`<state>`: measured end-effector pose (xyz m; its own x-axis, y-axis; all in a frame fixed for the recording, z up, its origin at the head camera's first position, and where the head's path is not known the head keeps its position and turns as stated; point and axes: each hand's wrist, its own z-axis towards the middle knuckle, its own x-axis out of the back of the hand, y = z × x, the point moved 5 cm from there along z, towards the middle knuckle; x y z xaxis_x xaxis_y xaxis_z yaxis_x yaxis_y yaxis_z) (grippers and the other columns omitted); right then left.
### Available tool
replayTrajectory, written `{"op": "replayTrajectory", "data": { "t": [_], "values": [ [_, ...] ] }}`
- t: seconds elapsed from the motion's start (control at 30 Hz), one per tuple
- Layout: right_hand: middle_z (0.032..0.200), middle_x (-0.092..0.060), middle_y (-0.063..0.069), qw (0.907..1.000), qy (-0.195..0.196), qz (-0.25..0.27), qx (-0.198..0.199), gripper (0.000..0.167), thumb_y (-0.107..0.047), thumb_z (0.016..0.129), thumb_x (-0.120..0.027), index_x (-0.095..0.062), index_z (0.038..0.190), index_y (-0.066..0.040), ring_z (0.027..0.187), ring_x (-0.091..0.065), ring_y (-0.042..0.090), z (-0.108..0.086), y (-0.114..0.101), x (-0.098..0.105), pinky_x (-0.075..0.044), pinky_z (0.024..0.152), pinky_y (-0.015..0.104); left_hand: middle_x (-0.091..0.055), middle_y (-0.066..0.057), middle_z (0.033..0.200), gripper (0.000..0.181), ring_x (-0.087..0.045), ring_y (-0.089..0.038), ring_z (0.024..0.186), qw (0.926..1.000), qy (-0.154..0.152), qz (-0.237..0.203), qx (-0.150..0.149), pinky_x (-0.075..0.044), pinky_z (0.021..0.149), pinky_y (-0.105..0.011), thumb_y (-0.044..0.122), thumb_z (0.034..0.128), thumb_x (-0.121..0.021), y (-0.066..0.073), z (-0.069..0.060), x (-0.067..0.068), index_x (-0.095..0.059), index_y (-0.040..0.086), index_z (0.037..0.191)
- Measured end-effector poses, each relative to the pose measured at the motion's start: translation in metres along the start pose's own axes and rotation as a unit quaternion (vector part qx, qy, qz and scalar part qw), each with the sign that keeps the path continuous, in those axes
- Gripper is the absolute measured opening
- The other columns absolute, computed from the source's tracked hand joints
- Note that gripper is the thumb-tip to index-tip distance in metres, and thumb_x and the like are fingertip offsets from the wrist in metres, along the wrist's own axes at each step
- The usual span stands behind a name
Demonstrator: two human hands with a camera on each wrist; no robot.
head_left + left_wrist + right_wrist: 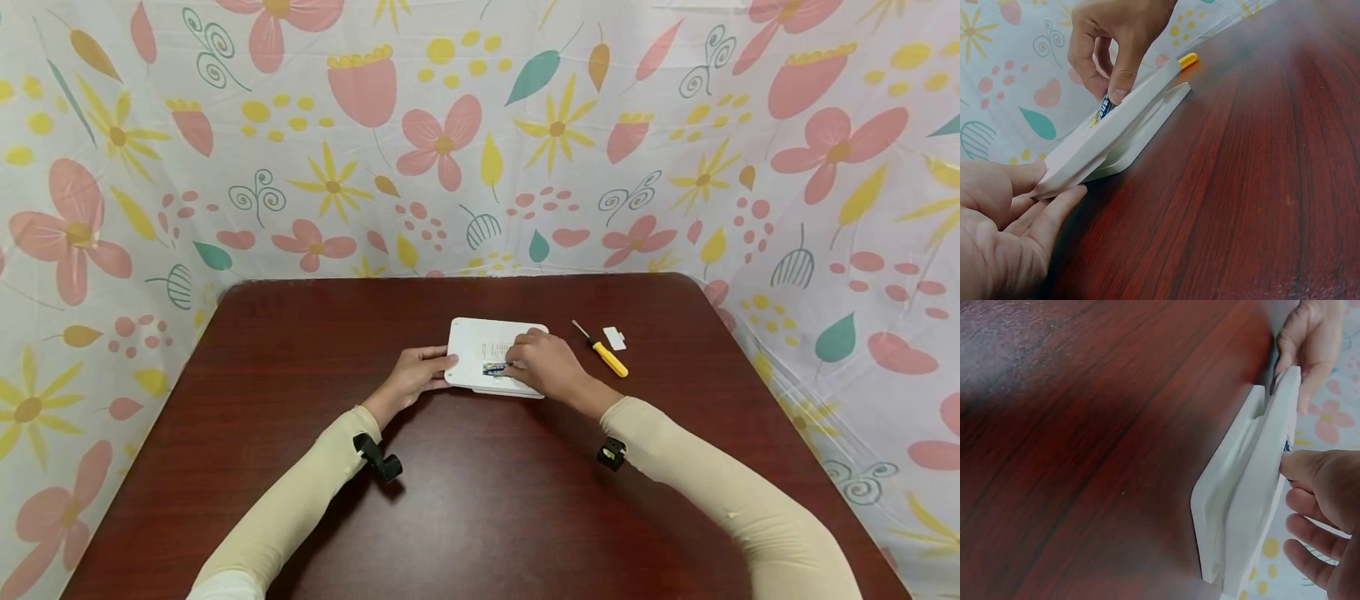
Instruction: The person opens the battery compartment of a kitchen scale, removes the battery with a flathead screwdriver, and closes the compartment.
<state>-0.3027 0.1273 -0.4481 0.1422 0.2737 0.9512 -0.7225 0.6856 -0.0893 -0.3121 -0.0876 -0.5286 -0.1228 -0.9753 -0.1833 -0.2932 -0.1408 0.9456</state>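
Note:
A white flat device [467, 333] with rounded corners lies face down on the table, its left side raised off the surface in the left wrist view. My left hand [411, 373] grips its left edge, thumb on top and fingers underneath. Over the middle of the device, my right hand [551, 367] pinches a blue battery [1104, 111] between thumb and finger, tilted at the battery slot. The fingers hide part of the slot, so I cannot tell how far in the battery sits. A second white panel [1210, 506] shows beneath the device.
To the right of the device lies a screwdriver [611, 358] with a yellow handle, its tip pointing away. Beside it is a small white battery cover [615, 337]. The dark red wooden table [480, 500] ends at a flower-patterned cloth [442, 208] at the back.

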Motion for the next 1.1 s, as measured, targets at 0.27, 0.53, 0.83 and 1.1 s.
{"op": "replayTrajectory", "data": {
  "t": [0.27,0.53,0.83,1.1],
  "values": [
    [0.096,-0.075,0.001,0.9983,-0.013,0.026,-0.05,0.012,-0.022,0.088,-0.083,-0.083,0.096,-0.013,0.094,-0.067,0.021,-0.003,0.008,0.007,-0.061,0.077,0.04,-0.071,-0.021,0.113,0.043,-0.072,-0.018,0.084,1.0,0.0,0.001,0.003,-0.064,0.079,-0.035,0.003,0.098,-0.068,-0.001,-0.001,0.0,-0.058,-0.01,0.137],
    [0.098,-0.076,0.003,0.9958,-0.008,0.028,-0.086,0.017,-0.024,0.087,-0.085,-0.083,0.099,-0.012,0.092,-0.065,0.023,-0.014,0.029,0.023,-0.059,0.076,0.041,-0.072,-0.022,0.115,0.043,-0.073,-0.017,0.083,0.9999,0.003,0.01,0.008,-0.063,0.078,-0.034,0.006,0.0977,-0.069,0.0,0.0,0.002,-0.059,-0.007,0.138],
    [0.099,-0.076,0.006,0.9877,0.009,0.053,-0.147,0.017,-0.023,0.089,-0.082,-0.083,0.1,-0.01,0.096,-0.067,0.028,-0.036,0.076,0.037,-0.057,0.08,0.048,-0.072,-0.021,0.114,0.043,-0.073,-0.018,0.084,0.9999,0.002,0.009,0.01,-0.063,0.078,-0.034,0.005,0.098,-0.069,0.0,-0.001,0.001,-0.059,-0.008,0.138],
    [0.1,-0.077,0.013,0.9766,0.012,0.091,-0.194,0.016,-0.02,0.089,-0.082,-0.083,0.098,-0.007,0.089,-0.068,0.029,-0.051,0.113,0.039,-0.055,0.075,0.046,-0.072,-0.019,0.114,0.043,-0.073,-0.017,0.084,0.9998,0.004,0.015,0.011,-0.063,0.078,-0.032,0.006,0.0978,-0.069,0.0,-0.001,0.001,-0.059,-0.007,0.138]
  ]
}}
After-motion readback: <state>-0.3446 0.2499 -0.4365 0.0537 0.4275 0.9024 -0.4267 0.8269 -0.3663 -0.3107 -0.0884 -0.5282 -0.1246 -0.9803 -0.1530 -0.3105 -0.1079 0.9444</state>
